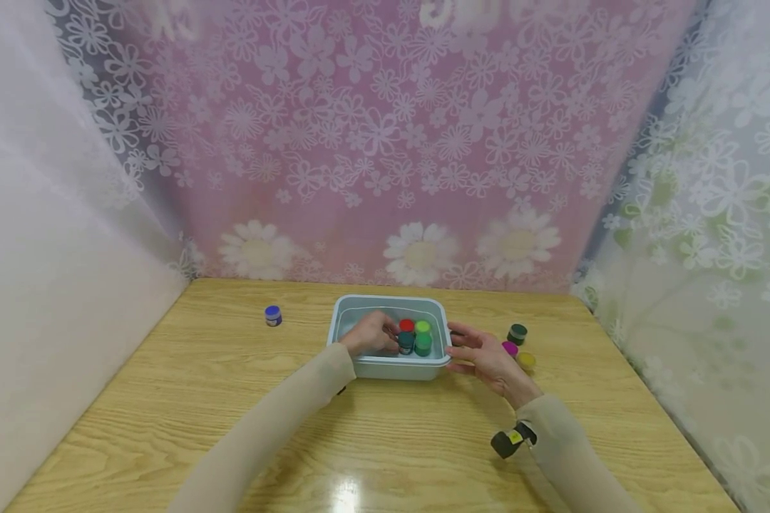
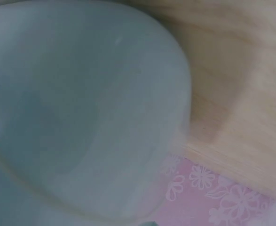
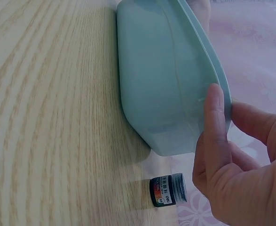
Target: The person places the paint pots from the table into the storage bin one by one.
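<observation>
A pale blue-green plastic basin [image 1: 394, 368] stands on the table with several small paint jars inside: one with a red lid [image 1: 407, 325], one light green [image 1: 423, 327], one green [image 1: 423, 345] and one dark teal [image 1: 406, 343]. My left hand [image 1: 371, 333] reaches into the basin, its bent fingertips right at the dark teal jar's left side; I cannot tell whether they grip it. With thumb and fingers, my right hand [image 1: 488, 360] pinches the basin's right rim, thumb and fingers on opposite sides in the right wrist view. The left wrist view shows only basin wall, table and curtain.
Right of the basin are a dark green jar [image 1: 517, 334], a magenta-lidded jar [image 1: 510, 348] and a yellow-lidded jar [image 1: 526, 361], partly behind my right hand. A blue jar [image 1: 273, 315] sits at the left. Flowered curtains [image 1: 385, 142] surround the wooden table [image 1: 385, 434].
</observation>
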The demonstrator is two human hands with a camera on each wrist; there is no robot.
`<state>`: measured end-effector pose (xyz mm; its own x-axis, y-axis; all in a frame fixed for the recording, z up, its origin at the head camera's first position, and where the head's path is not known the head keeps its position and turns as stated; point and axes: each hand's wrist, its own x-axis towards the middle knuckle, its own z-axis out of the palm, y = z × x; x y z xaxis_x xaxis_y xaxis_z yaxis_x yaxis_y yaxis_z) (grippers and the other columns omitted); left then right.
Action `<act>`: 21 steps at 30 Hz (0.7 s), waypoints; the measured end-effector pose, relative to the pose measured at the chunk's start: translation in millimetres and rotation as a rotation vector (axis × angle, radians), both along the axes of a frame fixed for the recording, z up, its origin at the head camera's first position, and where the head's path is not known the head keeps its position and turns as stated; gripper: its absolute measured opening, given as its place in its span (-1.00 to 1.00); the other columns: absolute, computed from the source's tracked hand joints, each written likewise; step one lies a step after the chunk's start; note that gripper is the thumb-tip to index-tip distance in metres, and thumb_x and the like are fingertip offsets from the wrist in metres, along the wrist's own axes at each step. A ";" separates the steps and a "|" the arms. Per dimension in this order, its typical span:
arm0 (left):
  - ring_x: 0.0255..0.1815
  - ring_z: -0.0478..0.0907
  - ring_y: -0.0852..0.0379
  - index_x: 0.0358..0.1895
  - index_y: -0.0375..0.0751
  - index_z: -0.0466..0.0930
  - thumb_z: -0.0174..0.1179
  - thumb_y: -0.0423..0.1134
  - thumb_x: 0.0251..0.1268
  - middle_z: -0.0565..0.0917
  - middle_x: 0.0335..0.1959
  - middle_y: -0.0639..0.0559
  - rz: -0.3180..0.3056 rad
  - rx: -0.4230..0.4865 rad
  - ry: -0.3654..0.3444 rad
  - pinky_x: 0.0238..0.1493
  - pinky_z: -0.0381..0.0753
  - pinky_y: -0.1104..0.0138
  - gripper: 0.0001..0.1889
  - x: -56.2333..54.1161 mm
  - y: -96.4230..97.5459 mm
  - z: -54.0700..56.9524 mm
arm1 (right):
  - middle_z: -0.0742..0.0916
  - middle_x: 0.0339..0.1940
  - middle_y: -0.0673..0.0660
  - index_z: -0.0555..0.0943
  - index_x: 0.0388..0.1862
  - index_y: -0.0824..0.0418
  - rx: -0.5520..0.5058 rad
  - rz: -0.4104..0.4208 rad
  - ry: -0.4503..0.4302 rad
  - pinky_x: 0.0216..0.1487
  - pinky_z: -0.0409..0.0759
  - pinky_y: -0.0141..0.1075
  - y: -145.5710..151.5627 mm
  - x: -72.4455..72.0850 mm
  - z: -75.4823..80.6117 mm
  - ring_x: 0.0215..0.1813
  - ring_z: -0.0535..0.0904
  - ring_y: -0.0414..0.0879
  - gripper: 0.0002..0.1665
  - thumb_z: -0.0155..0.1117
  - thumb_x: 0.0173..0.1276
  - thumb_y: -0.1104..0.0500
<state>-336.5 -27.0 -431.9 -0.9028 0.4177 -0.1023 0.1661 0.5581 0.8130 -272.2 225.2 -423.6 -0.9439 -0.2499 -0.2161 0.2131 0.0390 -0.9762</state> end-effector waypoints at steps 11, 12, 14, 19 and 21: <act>-0.20 0.65 0.09 -0.03 -0.39 0.69 0.33 -0.48 0.15 0.73 -0.16 -0.14 0.035 0.096 -0.035 -0.11 0.71 0.26 -0.71 -3.7 -2.8 -2.4 | 0.34 0.46 0.38 0.16 0.55 0.20 -0.008 0.005 0.002 0.03 0.71 -0.23 1.4 -1.5 -2.8 0.18 0.59 0.07 -0.21 0.23 0.41 0.30; -0.22 0.65 0.09 -0.03 -0.39 0.69 0.32 -0.47 0.16 0.73 -0.17 -0.15 0.039 0.109 -0.034 -0.13 0.71 0.26 -0.72 -3.8 -3.1 -2.5 | 0.34 0.46 0.39 0.16 0.55 0.20 -0.007 0.003 0.001 0.03 0.71 -0.23 1.4 -1.6 -3.0 0.18 0.59 0.07 -0.21 0.23 0.41 0.30; -0.26 0.67 0.08 -0.03 -0.40 0.68 0.29 -0.48 0.18 0.72 -0.18 -0.16 0.047 0.146 -0.039 -0.19 0.73 0.27 -0.73 -3.7 -4.0 -2.5 | 0.34 0.46 0.38 0.16 0.55 0.20 -0.004 0.002 0.002 0.03 0.71 -0.24 1.4 -1.6 -3.1 0.19 0.58 0.08 -0.21 0.24 0.41 0.29; -0.25 0.70 -0.04 0.02 -0.47 0.62 0.20 -0.45 0.31 0.71 -0.19 -0.24 0.039 0.252 -0.075 -0.20 0.76 0.21 -0.74 -2.0 -8.7 2.7 | 0.35 0.46 0.37 0.18 0.55 0.18 0.004 -0.003 0.004 0.03 0.71 -0.24 1.6 -1.6 -2.8 0.20 0.57 0.09 -0.21 0.25 0.41 0.28; -0.21 0.70 -0.08 0.04 -0.47 0.61 0.20 -0.39 0.34 0.71 -0.17 -0.24 0.025 0.281 -0.081 -0.15 0.76 0.15 -0.73 -1.4 -11.4 6.3 | 0.34 0.47 0.37 0.18 0.55 0.18 0.005 -0.005 0.002 0.03 0.71 -0.24 2.0 -1.7 -2.5 0.22 0.56 0.11 -0.21 0.25 0.41 0.28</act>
